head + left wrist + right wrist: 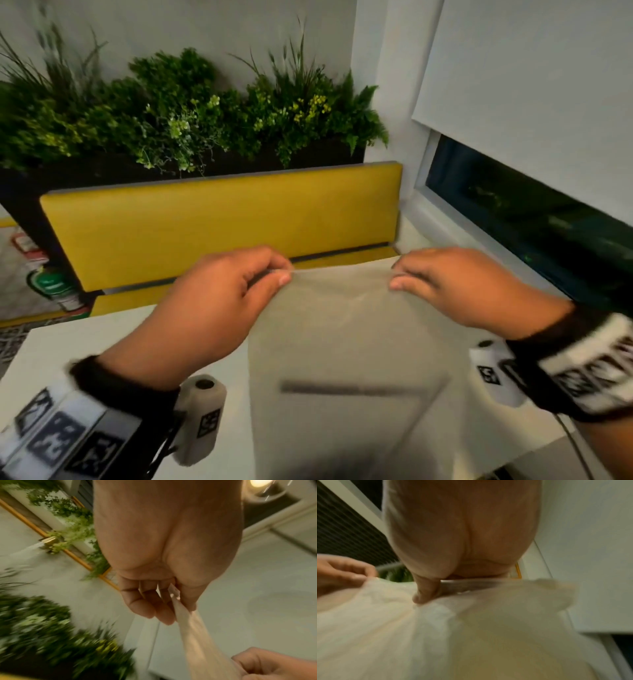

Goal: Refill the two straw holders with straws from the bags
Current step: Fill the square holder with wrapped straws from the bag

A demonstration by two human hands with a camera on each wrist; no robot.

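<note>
- I am watching both hands holding one pale, translucent, soft plastic bag [346, 342] up above the white tabletop [68, 346], in front of a yellow padded bench back [219, 226] and a dark planter of green foliage [191, 113].
- The left hand [219, 301] is pinching the bag's top edge at its left corner, thumb and fingers curled onto the film; the left wrist view is showing the plastic running out from between those fingers [150, 609].
- The right hand [459, 284] is pinching the same edge at the right corner; in the right wrist view its thumb [424, 592] is pressing into the gathered film.
- The edge is being drawn taut between the two grips, and the bag is hanging down toward me, blurred, with a dark horizontal band [346, 389] showing across its lower part.
- I am judging the task to be at an early step: the bag looks as if it is being pulled open or straightened, and no straws are being handled.
- I cannot tell whether the bag is holding straws; its contents are too blurred to make out.
- Neither straw holder is appearing in any view, so how full they are cannot be told; as far as the pictures show, filling both is still to do.
- The film is looking thin, limp and crinkled, bunching at each pinch.
</note>
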